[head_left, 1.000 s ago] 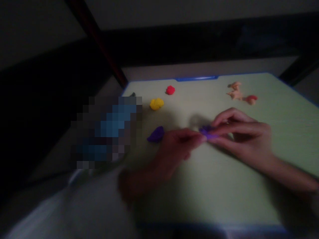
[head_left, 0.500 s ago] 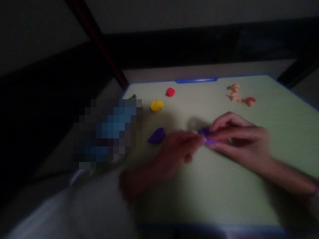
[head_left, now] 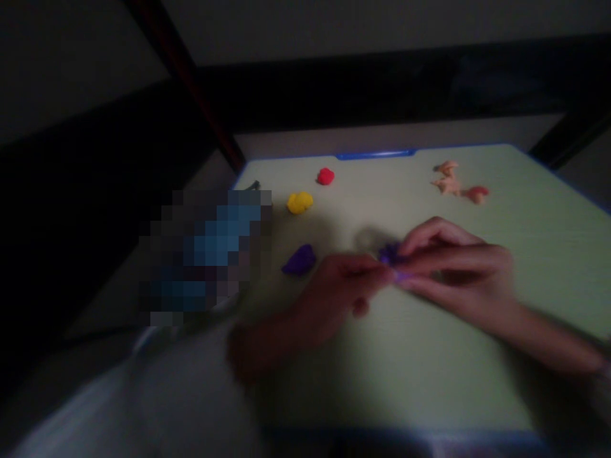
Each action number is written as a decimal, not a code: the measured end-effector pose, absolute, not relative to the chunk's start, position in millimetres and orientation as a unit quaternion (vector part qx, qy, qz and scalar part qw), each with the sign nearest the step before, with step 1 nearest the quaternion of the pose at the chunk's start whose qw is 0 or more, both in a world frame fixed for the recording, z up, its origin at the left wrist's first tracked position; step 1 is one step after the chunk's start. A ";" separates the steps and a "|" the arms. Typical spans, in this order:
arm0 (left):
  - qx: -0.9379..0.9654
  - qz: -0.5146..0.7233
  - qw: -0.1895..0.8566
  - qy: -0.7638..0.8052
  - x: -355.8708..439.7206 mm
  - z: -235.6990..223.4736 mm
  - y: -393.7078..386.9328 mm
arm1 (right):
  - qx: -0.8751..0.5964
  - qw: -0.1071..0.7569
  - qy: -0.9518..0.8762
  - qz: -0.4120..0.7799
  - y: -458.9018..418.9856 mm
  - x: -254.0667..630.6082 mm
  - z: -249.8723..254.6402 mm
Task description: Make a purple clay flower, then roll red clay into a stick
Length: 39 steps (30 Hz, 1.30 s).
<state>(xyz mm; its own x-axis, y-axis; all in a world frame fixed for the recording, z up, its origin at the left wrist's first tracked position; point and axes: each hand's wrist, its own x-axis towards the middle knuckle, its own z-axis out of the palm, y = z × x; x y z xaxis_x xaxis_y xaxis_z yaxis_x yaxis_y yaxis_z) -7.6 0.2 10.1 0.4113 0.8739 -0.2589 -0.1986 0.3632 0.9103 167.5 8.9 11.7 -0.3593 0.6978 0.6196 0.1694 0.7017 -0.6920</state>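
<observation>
Right hand slightly lower — purple clay between fingertips.

A: What's on the far left of the worktop?
B: A red lump, with a yellow lump near it, closer to us.
A: Far right?
B: Peach-coloured pieces, one red on top.
A: And behind?
B: A blue strip along the far edge; a dark red post slants beyond the left corner.
</observation>
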 end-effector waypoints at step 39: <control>0.404 0.366 0.752 0.371 -6.8 5.8 -0.5 | -0.285 0.507 -0.768 0.269 3.1 161.5 14.3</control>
<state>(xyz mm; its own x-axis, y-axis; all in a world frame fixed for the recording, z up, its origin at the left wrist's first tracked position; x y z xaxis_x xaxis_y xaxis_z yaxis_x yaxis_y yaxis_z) -6.8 -0.5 5.8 0.4569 0.8498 -0.2629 -0.2499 0.4063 0.8789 161.5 3.1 14.3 -0.3236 0.7096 0.6259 0.1648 0.6936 -0.7012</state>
